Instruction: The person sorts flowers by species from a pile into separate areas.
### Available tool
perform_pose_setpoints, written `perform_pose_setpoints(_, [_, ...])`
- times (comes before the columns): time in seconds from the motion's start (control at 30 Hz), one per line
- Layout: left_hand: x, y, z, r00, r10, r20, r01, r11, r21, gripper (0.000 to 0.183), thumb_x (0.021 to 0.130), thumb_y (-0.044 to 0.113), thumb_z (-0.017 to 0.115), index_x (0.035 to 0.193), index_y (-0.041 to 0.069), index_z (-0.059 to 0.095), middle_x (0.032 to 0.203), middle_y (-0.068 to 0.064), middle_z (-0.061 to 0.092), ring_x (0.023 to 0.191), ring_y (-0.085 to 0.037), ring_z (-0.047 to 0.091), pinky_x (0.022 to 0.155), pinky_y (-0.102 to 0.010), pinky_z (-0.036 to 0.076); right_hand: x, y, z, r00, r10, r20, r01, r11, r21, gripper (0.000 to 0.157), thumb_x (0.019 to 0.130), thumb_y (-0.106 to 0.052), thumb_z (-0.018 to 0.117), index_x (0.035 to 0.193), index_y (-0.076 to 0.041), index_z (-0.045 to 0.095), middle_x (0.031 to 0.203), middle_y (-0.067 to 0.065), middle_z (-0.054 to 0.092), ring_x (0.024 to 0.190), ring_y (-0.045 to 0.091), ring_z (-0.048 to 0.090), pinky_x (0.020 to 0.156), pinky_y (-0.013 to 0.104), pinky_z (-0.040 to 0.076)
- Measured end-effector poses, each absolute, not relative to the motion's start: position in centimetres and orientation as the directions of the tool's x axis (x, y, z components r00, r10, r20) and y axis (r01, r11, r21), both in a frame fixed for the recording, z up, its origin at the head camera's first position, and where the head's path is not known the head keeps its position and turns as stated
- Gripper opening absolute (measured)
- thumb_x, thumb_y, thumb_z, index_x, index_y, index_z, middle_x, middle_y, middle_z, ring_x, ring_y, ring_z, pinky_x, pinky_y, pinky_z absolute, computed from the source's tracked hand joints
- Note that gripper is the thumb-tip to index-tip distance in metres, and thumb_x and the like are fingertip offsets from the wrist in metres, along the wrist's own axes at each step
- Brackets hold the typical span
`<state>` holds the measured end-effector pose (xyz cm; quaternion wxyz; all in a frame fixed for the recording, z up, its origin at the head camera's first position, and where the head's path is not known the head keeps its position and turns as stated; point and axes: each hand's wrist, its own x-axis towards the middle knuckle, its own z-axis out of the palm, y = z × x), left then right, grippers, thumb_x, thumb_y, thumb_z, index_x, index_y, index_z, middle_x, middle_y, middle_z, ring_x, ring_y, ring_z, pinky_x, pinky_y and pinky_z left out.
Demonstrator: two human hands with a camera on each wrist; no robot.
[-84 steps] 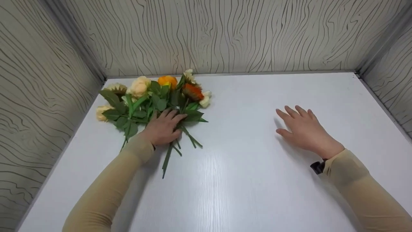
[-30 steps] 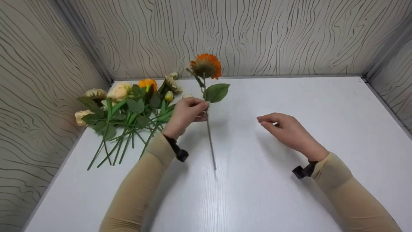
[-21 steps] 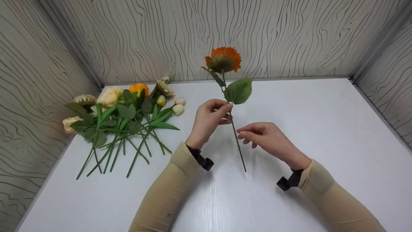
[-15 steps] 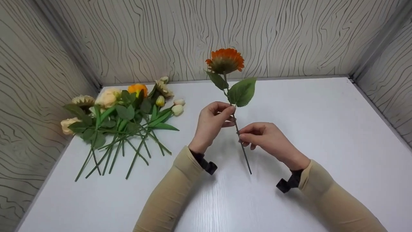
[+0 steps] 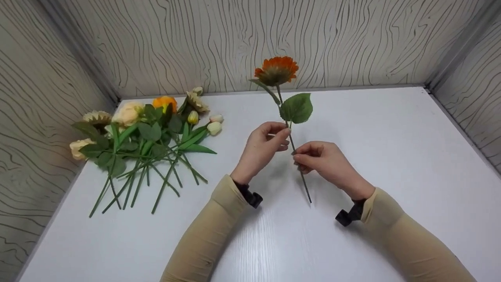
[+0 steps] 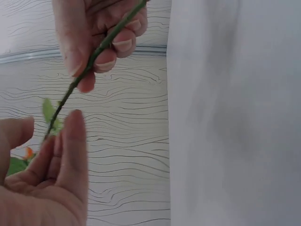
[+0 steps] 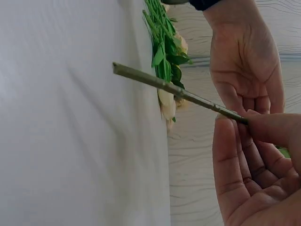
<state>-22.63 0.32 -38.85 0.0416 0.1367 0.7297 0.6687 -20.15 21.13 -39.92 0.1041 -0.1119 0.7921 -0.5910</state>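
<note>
Hands (image 5: 260, 150) now closer together, right (image 5: 330, 164) pinching the orange flower (image 5: 277, 71).

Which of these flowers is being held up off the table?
The red-orange flower: the right hand pinches its stem, with its bloom above the table. The other flowers, including the yellow-orange bloom, lie piled together on the person's left.

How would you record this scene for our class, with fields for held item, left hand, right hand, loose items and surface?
held item: orange flower, bloom uppermost, stem tilted
left hand: at the stem, just below the big leaf; grip unclear
right hand: pinching the stem lower down
loose items: other flowers, heaped on the left
surface: white table
</note>
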Motion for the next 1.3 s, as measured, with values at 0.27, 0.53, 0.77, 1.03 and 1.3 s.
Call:
perform_pose_setpoints(0.27, [-20.1, 1.8, -38.5, -0.801, 0.555, 0.224, 0.585, 0.645, 0.492, 0.07, 0.104, 0.046, 0.058, 0.16, 0.011, 0.034, 0.153, -0.009, 0.047, 0.138, -0.022, 0.048, 0.111, -0.035, 0.042, -23.6, 31.3, -38.3, -0.992, -0.088, -0.09, 0.011, 0.653, -0.757, 0.034, 0.103, -0.023, 0.065, 0.12, 0.005, 0.068, 0.107, 0.021, 0.071, 0.084, 0.019, 0.069, 0.072, 0.03, 0.06])
perform_pose_setpoints(0.53, [-17.8, 3.5, -38.4, -0.658, 0.716, 0.234, 0.742, 0.67, 0.035, 0.073, 0.103, 0.057, 0.053, 0.163, 0.023, 0.028, 0.166, -0.008, 0.03, 0.151, -0.03, 0.028, 0.123, -0.052, 0.02, -24.7, 44.4, -38.3, -0.988, 0.105, -0.11, 0.142, 0.898, -0.417, 0.033, 0.102, -0.02, 0.06, 0.114, 0.01, 0.067, 0.094, 0.02, 0.069, 0.079, 0.031, 0.059, 0.062, 0.038, 0.047])
perform_pose_setpoints(0.77, [-17.8, 3.7, -39.0, -0.668, 0.714, 0.21, 0.736, 0.675, 0.048, 0.072, 0.103, 0.058, 0.05, 0.163, 0.024, 0.029, 0.167, -0.007, 0.027, 0.152, -0.03, 0.026, 0.123, -0.053, 0.017, -23.5, 48.4, -40.0, -0.986, 0.133, -0.101, 0.16, 0.92, -0.359, 0.03, 0.097, -0.016, 0.063, 0.104, 0.012, 0.07, 0.086, 0.018, 0.069, 0.074, 0.033, 0.058, 0.057, 0.037, 0.046])
perform_pose_setpoints(1.03, [-17.9, 3.6, -39.0, -0.671, 0.717, 0.19, 0.737, 0.673, 0.062, 0.071, 0.104, 0.057, 0.049, 0.163, 0.023, 0.029, 0.167, -0.007, 0.027, 0.152, -0.029, 0.027, 0.123, -0.053, 0.017, -23.1, 48.5, -40.6, -0.986, 0.136, -0.101, 0.162, 0.928, -0.335, 0.027, 0.096, -0.016, 0.065, 0.103, 0.01, 0.07, 0.094, 0.023, 0.069, 0.079, 0.036, 0.059, 0.066, 0.047, 0.048])
perform_pose_setpoints(1.3, [-18.0, 3.7, -39.1, -0.672, 0.719, 0.175, 0.736, 0.675, 0.052, 0.07, 0.104, 0.058, 0.048, 0.162, 0.023, 0.031, 0.166, -0.007, 0.029, 0.151, -0.029, 0.029, 0.123, -0.054, 0.018, -22.9, 48.7, -40.7, -0.985, 0.128, -0.115, 0.16, 0.924, -0.347, 0.028, 0.096, -0.017, 0.064, 0.104, 0.009, 0.069, 0.095, 0.023, 0.068, 0.081, 0.037, 0.058, 0.071, 0.051, 0.047])
